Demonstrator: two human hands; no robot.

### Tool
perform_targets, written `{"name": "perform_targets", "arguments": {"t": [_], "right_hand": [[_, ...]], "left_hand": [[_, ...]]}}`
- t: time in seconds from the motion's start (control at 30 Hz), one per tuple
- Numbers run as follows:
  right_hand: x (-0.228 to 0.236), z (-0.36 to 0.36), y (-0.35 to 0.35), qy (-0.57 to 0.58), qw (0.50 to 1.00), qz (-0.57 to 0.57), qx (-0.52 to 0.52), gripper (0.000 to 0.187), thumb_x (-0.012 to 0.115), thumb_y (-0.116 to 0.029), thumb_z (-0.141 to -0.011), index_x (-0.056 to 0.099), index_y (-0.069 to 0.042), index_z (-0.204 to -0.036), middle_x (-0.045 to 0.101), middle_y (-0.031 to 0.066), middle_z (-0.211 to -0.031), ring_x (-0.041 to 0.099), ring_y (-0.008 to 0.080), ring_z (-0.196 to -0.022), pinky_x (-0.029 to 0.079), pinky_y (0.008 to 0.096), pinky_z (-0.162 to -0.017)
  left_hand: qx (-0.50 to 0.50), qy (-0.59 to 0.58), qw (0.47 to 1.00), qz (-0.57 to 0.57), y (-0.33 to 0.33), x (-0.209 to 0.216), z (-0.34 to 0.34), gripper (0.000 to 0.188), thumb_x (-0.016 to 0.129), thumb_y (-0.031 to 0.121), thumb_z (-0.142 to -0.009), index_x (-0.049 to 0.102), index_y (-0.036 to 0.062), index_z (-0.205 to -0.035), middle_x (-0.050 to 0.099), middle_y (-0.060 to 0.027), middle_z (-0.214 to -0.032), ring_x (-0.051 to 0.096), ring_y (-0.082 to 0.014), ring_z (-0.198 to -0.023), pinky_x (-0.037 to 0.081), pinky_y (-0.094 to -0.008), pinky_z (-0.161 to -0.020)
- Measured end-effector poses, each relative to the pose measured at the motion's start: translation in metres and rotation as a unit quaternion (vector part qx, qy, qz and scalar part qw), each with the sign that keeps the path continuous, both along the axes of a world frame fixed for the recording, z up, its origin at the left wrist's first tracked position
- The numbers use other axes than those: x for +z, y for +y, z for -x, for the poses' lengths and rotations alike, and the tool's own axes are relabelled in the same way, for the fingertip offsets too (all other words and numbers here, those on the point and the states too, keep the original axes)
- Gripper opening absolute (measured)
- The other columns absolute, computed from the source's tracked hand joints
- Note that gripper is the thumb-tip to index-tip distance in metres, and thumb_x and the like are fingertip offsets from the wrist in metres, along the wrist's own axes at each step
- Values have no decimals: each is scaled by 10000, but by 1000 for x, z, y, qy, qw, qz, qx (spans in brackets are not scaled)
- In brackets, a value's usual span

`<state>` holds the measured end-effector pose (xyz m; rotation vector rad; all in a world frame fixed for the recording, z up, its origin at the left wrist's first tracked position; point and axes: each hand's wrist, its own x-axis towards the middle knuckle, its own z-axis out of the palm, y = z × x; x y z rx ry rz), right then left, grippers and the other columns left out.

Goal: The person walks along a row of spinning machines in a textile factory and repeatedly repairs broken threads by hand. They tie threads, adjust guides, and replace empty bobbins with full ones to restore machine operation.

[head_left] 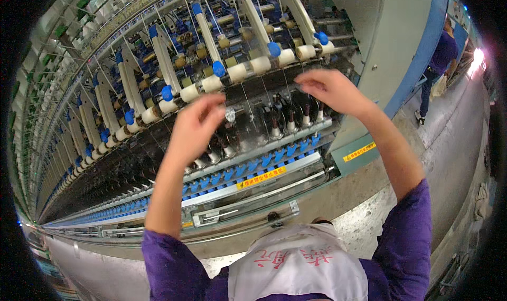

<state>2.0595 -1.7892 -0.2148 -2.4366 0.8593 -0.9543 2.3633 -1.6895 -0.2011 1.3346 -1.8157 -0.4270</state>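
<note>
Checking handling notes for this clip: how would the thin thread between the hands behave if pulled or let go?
The thread looks hair-thin, so probably limp and nearly weightless. It likely snaps under a sharp tug. The left hand and right hand pinch lightly, suggesting it slips easily.

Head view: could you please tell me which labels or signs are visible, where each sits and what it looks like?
Long yellow label: on the machine's lower rail below the blue clips, a narrow strip with red characters.
Short yellow label: on the green base panel under the right forearm, a tilted strip with red characters.
Apron print: red characters on white cloth.
</note>
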Motion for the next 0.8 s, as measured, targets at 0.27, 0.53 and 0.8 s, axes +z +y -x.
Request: {"name": "perform_targets", "arguments": {"t": [0.27,0.53,0.8], "right_hand": [[45,-159,-139,289,946,144,-8,284,513,-150,-799,636,-168,-1054,649,138,-885,623,316,-784,500,399,-711],[14,-187,-194,347,933,82,38,441,503,-23,-726,582,-141,-1144,621,173,-1025,606,317,-940,490,409,-801],[24,-185,-185,370,922,90,66,585,493,-3,-720,483,-217,-1264,636,156,-955,610,325,-884,493,417,-724]], "left_hand": [[148,-363,912,118,-263,70,13,246,478,102,-807,616,-17,-973,601,-219,-959,564,-364,-916,454,-443,-814],[328,-432,839,-51,-356,71,14,362,559,105,-810,539,-12,-1153,487,-186,-1258,408,-319,-1195,247,-455,-1056],[285,-417,852,-141,-362,82,15,463,553,139,-807,457,11,-1242,482,-150,-1287,431,-301,-1196,287,-422,-1034]]}}
